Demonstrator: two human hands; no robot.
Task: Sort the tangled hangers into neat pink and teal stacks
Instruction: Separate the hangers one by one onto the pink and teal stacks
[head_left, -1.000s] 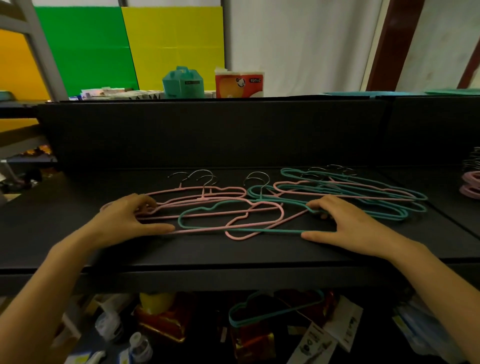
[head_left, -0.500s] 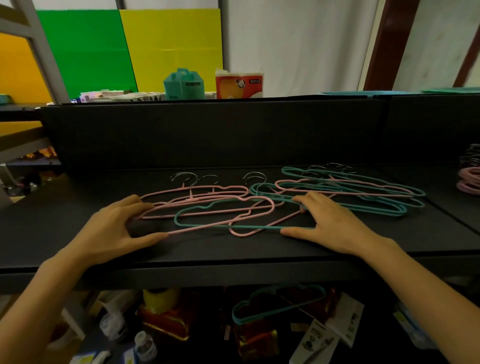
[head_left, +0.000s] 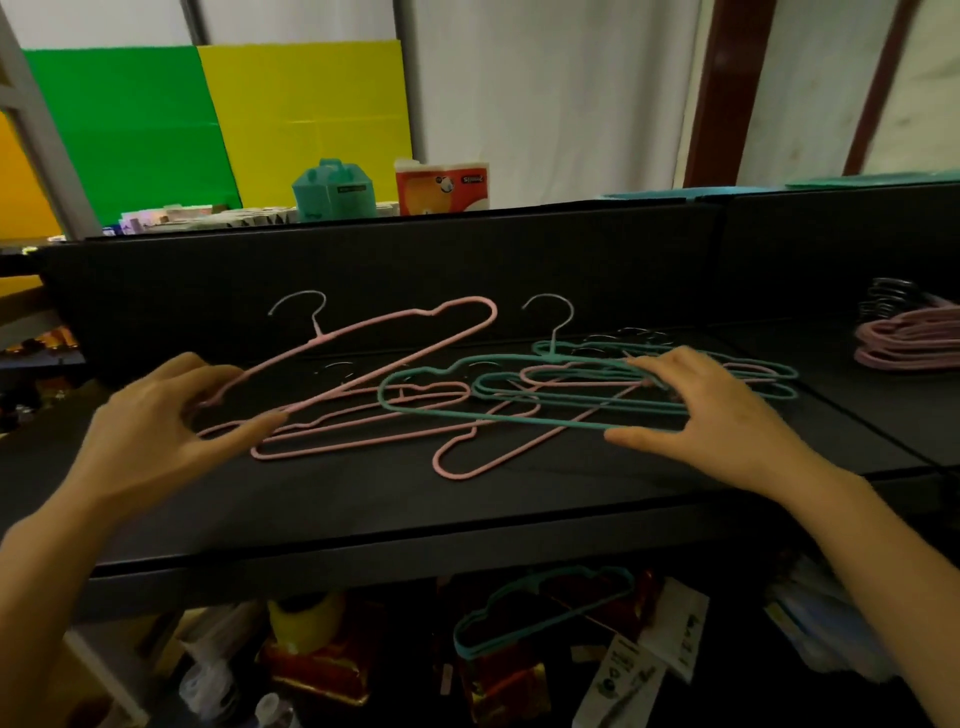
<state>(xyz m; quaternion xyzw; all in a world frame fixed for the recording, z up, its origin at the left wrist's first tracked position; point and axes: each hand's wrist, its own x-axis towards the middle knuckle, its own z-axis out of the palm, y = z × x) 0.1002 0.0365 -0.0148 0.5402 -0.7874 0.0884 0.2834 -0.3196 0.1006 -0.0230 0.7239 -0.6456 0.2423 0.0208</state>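
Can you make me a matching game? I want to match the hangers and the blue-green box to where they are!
Things:
1. tilted pink hanger
2. top teal hanger
3. pink hanger stack
4. teal box

Places:
A. at the far right of the black shelf
B. up behind the shelf's back wall
C. held up by the left hand
D. under the fingers of the right hand

Pairs: 1-C, 2-D, 3-A, 4-B
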